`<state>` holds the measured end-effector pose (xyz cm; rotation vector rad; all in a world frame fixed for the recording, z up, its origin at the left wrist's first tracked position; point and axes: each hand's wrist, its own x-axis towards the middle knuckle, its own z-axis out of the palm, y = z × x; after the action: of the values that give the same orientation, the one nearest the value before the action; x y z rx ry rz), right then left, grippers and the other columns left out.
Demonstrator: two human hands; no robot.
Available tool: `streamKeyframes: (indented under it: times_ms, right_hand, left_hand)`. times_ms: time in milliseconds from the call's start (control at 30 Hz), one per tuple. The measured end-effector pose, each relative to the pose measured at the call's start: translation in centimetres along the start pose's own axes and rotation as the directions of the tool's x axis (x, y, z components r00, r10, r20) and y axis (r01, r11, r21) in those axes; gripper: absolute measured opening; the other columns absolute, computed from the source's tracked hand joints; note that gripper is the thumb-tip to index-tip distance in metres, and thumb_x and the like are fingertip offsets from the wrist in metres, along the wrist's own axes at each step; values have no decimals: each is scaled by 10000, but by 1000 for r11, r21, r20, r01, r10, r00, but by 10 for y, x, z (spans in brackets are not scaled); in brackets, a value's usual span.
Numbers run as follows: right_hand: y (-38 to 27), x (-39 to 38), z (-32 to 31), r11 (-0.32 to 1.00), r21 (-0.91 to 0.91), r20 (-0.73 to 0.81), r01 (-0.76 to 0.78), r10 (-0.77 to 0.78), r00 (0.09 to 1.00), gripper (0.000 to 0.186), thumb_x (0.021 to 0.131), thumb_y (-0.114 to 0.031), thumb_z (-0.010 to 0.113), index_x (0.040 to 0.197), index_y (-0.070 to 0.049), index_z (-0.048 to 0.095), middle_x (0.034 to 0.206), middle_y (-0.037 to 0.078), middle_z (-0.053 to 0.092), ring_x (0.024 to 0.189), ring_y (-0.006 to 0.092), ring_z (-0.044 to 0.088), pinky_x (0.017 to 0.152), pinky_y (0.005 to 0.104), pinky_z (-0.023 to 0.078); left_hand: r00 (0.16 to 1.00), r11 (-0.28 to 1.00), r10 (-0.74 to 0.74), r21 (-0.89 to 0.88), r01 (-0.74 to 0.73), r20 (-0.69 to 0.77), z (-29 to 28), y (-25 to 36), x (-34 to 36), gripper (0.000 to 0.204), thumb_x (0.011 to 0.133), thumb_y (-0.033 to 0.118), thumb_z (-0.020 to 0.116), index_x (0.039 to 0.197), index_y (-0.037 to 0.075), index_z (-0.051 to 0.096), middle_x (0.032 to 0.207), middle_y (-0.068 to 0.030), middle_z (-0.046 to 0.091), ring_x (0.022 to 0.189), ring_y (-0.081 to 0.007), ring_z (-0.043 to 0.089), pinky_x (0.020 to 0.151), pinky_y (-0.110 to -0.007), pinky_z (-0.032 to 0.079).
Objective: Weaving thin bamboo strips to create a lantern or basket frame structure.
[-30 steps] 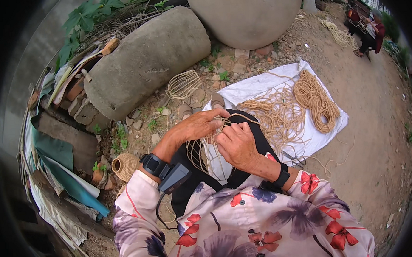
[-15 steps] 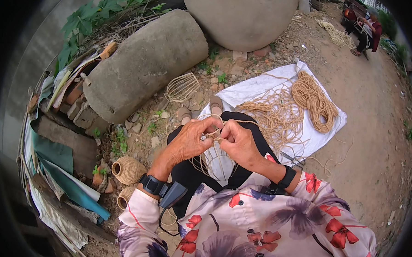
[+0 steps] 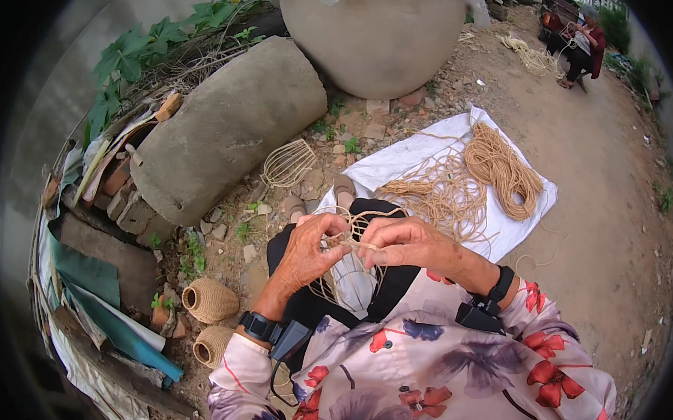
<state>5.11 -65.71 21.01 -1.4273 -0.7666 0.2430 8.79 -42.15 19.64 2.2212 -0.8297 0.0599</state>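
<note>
A pale, open-ribbed frame point(image 3: 323, 292) stands between my knees, with something white point(image 3: 354, 280) inside it. My left hand point(image 3: 308, 252) is closed at the top of this frame, its thumb and fingers pinching the rim and cord there. On the other side of the rim, my right hand point(image 3: 421, 245) pinches a strand of tan cord point(image 3: 364, 245) between thumb and fingertips, back of the hand up. My fingers partly hide the cord's path around the ribs. Beyond my right hand, loose tan cord point(image 3: 433, 191) lies tangled on a white sheet point(image 3: 416, 143), beside a coiled hank point(image 3: 504, 169).
Two woven cord vessels point(image 3: 219, 301) lie at my left. Another ribbed frame point(image 3: 289, 164) rests on the ground ahead, near a concrete cylinder point(image 3: 231, 128) and a big rounded vessel point(image 3: 374, 43). Rubble and teal sheeting point(image 3: 91, 269) line the left. A seated person point(image 3: 588, 45) handles cord far right.
My right hand has moved right, away from my left, and turned back-up with the cord pinched. My left hand stays at the rim. The whole view has shifted slightly.
</note>
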Motion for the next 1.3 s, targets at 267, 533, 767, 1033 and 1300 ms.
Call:
streamKeyframes:
  times_ms: [267, 533, 767, 1033, 1300]
  right_hand:
    - [-55, -66, -56, 921, 363, -106, 140, -108, 988, 295, 913, -257, 563, 742, -20, 601, 809, 121, 638, 862, 260, 608, 893, 408, 445]
    - [-128, -208, -232, 854, 71, -807, 516, -254, 533, 380, 929, -392, 606, 667, -155, 463, 637, 8, 525, 658, 176, 504, 673, 354, 435]
    - [-3, -153, -167, 661, -553, -770, -507, -173, 615, 277, 872, -228, 657, 1024, 3, 647, 934, 120, 663, 816, 210, 652, 717, 346, 526]
    - [85, -44, 3, 542, -840, 8, 6, 1, 1000, 347, 860, -326, 651, 1034, -44, 551, 798, 158, 612, 796, 351, 618, 720, 457, 427]
    - [68, -95, -63, 911, -138, -190, -388, 360, 913, 218, 961, -238, 585, 833, -63, 615, 611, -66, 479, 559, 24, 443, 490, 222, 330]
  left_hand:
    - [949, 987, 153, 86, -134, -278, 18, -7, 6, 153, 677, 39, 701, 778, 57, 587, 737, -62, 620, 720, -240, 586, 792, -363, 442]
    - [940, 996, -43, 63, 69, -340, 16, -24, -4, 123, 732, -19, 640, 828, 26, 577, 728, -87, 606, 670, -241, 572, 658, -350, 468]
    - [955, 934, -166, 271, 232, -246, 18, -21, 4, 319, 775, -53, 515, 1070, 57, 563, 829, -209, 653, 778, -415, 638, 704, -480, 489]
    - [948, 955, -279, 60, 291, -152, 8, -14, 25, 319, 752, 49, 679, 1065, 86, 632, 656, -59, 567, 565, -155, 534, 585, -297, 463]
    - [927, 944, -328, -33, 328, -181, 10, -22, 18, 364, 748, 52, 677, 1105, 119, 642, 659, 18, 516, 595, -87, 499, 577, -265, 437]
